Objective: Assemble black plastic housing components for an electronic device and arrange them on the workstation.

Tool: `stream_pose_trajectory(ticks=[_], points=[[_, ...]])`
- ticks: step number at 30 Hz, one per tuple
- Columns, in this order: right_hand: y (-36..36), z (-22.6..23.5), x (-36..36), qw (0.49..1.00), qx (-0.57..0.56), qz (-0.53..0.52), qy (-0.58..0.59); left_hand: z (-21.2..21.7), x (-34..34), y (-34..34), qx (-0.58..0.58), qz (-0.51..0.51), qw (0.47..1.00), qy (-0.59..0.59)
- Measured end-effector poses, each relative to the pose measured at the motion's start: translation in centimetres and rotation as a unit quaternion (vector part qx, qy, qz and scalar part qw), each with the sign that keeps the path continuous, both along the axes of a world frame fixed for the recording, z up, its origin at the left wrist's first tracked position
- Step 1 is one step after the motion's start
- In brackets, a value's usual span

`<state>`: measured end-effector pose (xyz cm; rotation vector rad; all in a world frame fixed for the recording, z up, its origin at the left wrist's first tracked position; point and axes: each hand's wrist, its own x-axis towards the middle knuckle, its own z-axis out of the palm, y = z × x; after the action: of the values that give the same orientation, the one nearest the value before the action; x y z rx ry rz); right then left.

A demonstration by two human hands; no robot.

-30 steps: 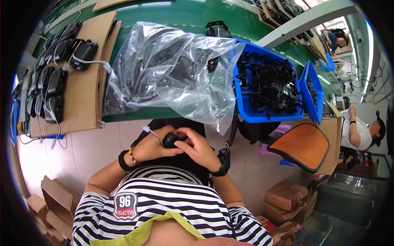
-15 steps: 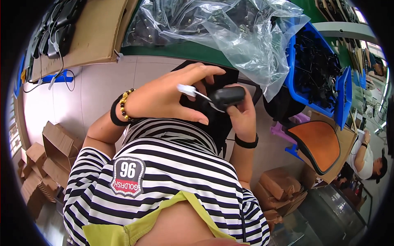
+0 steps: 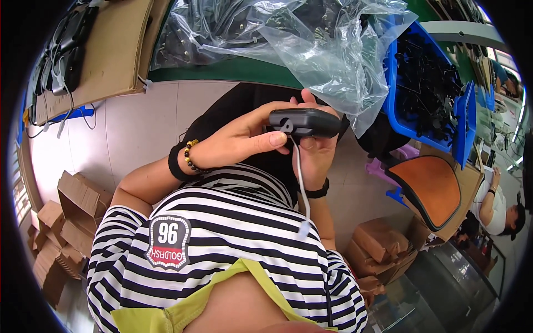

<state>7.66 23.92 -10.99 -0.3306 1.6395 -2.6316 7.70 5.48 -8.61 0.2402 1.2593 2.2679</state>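
Your left hand (image 3: pixel 243 137) and right hand (image 3: pixel 317 161) have the black device (image 3: pixel 311 123) pinched in their grip (white cable (image 3: pixel 301 186) dangling).

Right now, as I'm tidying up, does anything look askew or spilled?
The bag droops past the front edge of the green table, its corner dangling beside the blue bin, so it looks askew. Nothing looks spilled; the device seems intact.

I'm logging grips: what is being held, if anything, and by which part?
A black casing with a white cable: left hand by its cabled end, right hand at its other half.
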Motion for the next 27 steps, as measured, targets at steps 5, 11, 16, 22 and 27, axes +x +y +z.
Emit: stream_pose_trajectory(ticks=[5,11,16,22,27], points=[[0.2,1.6,0.1,0.997,0.071,0.025,0.003,0.3,0.0,-0.1,0.101,-0.033,0.990,-0.089],[3.3,4.8,-1.3,0.931,0.326,0.090,0.136,0.5,-1.0,-2.0,-0.079,-0.062,0.995,0.008],[1.4,6.2,-0.3,0.873,0.440,0.005,0.211,0.2,0.2,-1.8,-0.093,0.023,0.995,0.025],[0.3,8.0,-0.2,0.866,0.440,-0.012,0.236,-0.2,1.0,-1.7,0.114,0.061,0.990,-0.064],[1.4,12.4,-5.2,0.819,0.468,-0.185,0.277,-0.3,0.9,-2.6,0.031,0.062,0.985,-0.156]])
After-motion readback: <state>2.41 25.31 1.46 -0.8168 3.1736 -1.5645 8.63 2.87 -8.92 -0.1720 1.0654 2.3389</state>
